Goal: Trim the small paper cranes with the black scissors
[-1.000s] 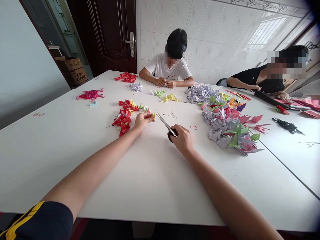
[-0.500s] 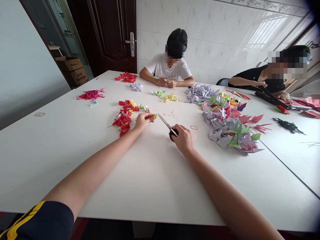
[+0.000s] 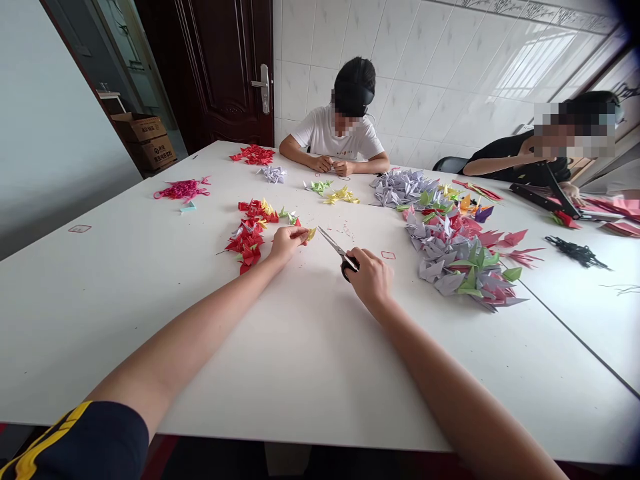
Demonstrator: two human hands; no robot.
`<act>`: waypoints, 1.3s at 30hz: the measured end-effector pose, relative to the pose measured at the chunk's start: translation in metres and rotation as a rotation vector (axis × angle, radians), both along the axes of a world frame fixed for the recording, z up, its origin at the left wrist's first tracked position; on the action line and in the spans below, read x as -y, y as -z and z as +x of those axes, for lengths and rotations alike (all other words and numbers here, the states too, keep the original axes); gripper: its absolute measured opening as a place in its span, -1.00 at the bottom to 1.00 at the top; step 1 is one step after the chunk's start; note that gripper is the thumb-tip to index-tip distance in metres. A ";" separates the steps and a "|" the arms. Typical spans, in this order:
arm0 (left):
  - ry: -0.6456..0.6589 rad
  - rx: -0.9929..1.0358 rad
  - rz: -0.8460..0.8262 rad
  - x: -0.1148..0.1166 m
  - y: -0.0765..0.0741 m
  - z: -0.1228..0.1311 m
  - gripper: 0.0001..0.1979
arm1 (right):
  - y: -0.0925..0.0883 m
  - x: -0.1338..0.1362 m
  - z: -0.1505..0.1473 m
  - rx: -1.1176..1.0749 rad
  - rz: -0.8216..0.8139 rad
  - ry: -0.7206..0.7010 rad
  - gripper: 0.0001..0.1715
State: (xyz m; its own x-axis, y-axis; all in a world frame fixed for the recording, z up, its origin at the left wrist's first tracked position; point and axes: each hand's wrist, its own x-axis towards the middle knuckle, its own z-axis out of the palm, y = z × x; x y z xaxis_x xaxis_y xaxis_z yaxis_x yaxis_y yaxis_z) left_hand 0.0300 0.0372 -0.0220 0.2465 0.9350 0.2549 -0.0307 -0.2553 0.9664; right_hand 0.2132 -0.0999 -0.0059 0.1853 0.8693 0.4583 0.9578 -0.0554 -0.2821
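Between the fingertips of my left hand [image 3: 290, 243] is a small yellow folded-paper piece [image 3: 311, 234], probably an origami crane; most of it is hidden by the fingers. My right hand [image 3: 371, 275] is closed around the black handles of a pair of scissors [image 3: 334, 245]. The blades point up and left, their tips just right of the yellow piece and apart from it. Beside my left hand lies a pile of red folded-paper cranes [image 3: 246, 239] with some yellow and green ones. Tiny red paper scraps [image 3: 345, 231] are scattered beyond the scissors.
A large heap of grey, pink and green paper cranes [image 3: 450, 253] lies to the right, near black cords [image 3: 575, 250]. Pink cords [image 3: 181, 190] lie far left. One person [image 3: 345, 140] sits opposite; another at right holds a black paper cutter's arm [image 3: 555, 183].
My right hand and the scissors have shifted slightly right, away from the yellow paper. My left hand barely moved. The person at right has raised the paper cutter's arm.
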 end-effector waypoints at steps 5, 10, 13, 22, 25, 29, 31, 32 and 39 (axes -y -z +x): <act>0.008 -0.032 0.015 0.001 -0.001 0.000 -0.69 | -0.001 0.000 0.000 0.014 -0.022 -0.007 -0.77; 0.017 -0.046 0.037 0.002 -0.001 -0.001 -0.70 | 0.001 -0.001 0.001 0.033 -0.030 -0.022 -0.76; 0.008 -0.050 0.045 0.001 -0.001 -0.001 -0.71 | 0.003 -0.002 0.002 0.043 -0.024 -0.051 -0.78; -0.026 -0.010 -0.015 0.002 -0.002 0.000 -0.72 | 0.005 -0.003 0.002 0.069 -0.015 -0.082 -0.82; -0.025 -0.003 -0.019 0.002 -0.002 0.000 -0.71 | 0.004 -0.002 0.001 0.069 -0.032 -0.099 -0.81; -0.031 -0.002 -0.020 0.001 -0.001 0.000 -0.69 | 0.003 -0.002 0.001 0.069 -0.045 -0.105 -0.78; -0.027 -0.007 -0.013 0.001 -0.001 0.000 -0.68 | 0.002 -0.001 0.000 0.068 -0.045 -0.103 -0.78; -0.022 -0.008 -0.007 0.001 -0.001 0.000 -0.68 | 0.002 -0.001 0.000 0.067 -0.044 -0.099 -0.79; 0.000 0.015 -0.003 0.000 -0.001 0.000 -0.62 | 0.002 -0.001 -0.002 0.036 -0.051 -0.069 -0.81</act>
